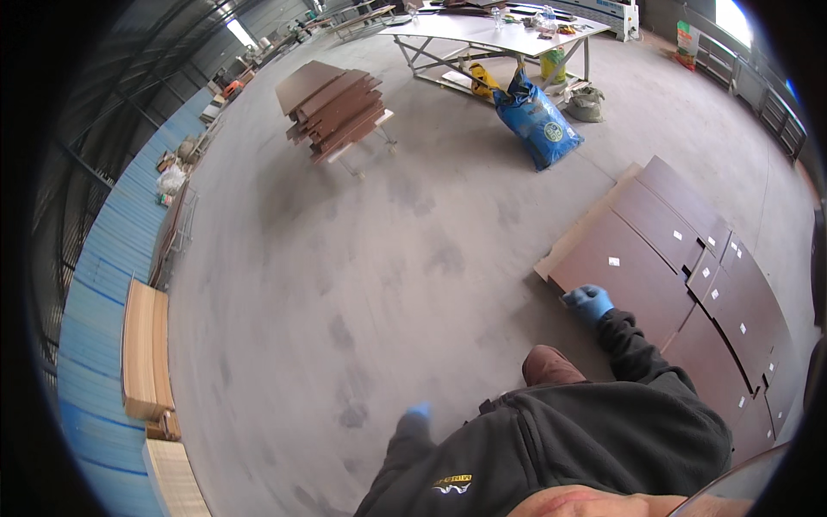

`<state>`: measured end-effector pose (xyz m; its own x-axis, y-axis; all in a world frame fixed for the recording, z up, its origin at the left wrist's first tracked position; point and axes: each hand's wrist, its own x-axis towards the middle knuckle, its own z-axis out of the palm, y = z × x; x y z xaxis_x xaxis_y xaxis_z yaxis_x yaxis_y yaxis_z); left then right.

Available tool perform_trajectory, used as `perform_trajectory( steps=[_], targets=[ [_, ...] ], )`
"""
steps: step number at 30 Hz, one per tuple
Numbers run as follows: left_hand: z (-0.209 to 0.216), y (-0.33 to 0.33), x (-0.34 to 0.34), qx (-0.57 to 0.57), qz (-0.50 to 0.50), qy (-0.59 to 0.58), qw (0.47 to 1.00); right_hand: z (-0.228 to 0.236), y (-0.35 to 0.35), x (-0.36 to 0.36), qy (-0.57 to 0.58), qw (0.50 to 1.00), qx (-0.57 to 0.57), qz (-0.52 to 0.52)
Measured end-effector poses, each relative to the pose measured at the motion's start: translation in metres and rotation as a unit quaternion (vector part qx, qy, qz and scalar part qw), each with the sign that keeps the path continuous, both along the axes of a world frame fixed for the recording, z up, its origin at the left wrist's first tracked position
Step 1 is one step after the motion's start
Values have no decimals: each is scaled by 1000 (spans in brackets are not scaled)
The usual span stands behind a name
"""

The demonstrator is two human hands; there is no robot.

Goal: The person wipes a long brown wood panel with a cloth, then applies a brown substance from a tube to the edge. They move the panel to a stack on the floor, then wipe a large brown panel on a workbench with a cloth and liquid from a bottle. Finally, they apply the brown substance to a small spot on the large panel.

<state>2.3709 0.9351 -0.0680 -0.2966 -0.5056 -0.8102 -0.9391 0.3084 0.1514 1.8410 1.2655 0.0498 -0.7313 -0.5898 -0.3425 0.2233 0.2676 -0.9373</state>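
Note:
My right hand (589, 304), in a blue glove, is beside the near left edge of a stack of dark brown panels (642, 302). Its fingers are curled together, and a small pale bit shows at their tips; what it is I cannot make out. White labels (613, 261) dot the tops of the panels. My left hand (419, 409), also blue-gloved, hangs low over the concrete floor, away from the panels. Only a small blurred part of it shows past the dark sleeve, so its fingers cannot be read.
Ahead stands a white-topped table (491, 33) with a full blue sack (536, 125) before it. A low stand bears piled brown boards (340, 108) at the far left. Light wooden boards (145, 349) line the left wall. The concrete floor (345, 284) stretches between.

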Motion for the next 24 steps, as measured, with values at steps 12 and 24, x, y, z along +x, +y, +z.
perform_trajectory(
  steps=[12, 24],
  targets=[
    [-16, -311, -344, -205, -352, 131, 904, -24, -307, -297, -30, 984, 51, -168],
    [-22, -558, -503, 52, -46, -28, 997, 455, -619, -490, 690, 596, -398, 95]
  ],
)
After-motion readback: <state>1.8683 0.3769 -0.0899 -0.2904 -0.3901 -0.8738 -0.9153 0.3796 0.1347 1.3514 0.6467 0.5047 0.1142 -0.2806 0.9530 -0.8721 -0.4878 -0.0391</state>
